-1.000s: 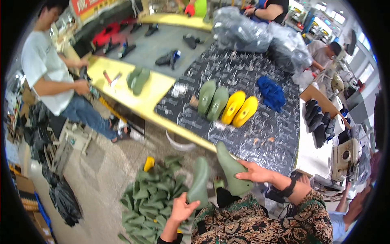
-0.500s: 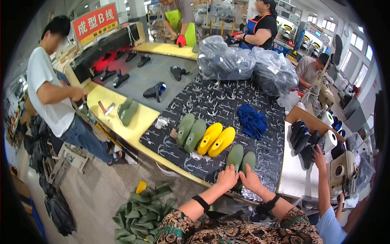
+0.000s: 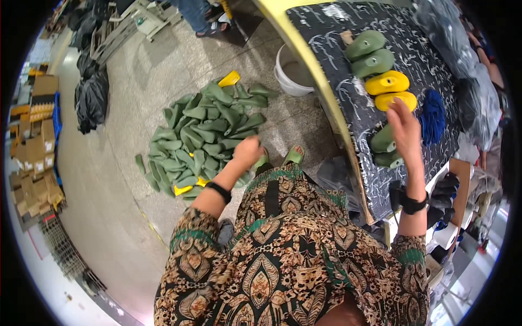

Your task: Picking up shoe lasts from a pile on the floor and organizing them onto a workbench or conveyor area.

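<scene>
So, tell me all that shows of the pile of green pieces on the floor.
The pile of green pieces lies loose on the grey concrete floor, left of the table. They are dull olive, foot-shaped forms, smooth and moulded-looking, overlapping at all angles. A few yellow ones sit at its edges. The left hand reaches down at its near edge; actual contact is unclear.

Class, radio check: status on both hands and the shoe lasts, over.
Left hand down at the floor pile of green plastic shoe lasts, grip unclear. Right hand open above two green lasts on the black patterned bench mat. Nothing blocking.
</scene>
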A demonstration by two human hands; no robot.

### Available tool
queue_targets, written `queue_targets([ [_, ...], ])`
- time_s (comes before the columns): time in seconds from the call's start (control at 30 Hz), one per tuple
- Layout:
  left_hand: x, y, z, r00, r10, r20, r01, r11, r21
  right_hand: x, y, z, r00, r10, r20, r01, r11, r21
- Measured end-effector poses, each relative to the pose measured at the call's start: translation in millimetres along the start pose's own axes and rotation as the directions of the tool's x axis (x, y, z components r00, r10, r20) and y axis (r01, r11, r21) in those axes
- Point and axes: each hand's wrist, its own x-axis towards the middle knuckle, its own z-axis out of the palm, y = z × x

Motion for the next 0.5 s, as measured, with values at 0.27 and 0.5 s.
queue_targets([
  [0.27,-130.0,-154.6,76.9,0.896,-0.430,0.110,0.444,0.867,-0.224,-3.6,21.0,288.5,0.422,0.021,0.906,-0.015,1.000,-0.016],
  [0.5,-63.1,-211.5,172.9,0.877,-0.433,0.206,0.479,0.773,-0.416,2.7,128.7,490.0,0.437,0.185,0.880,-0.101,0.982,-0.157],
])
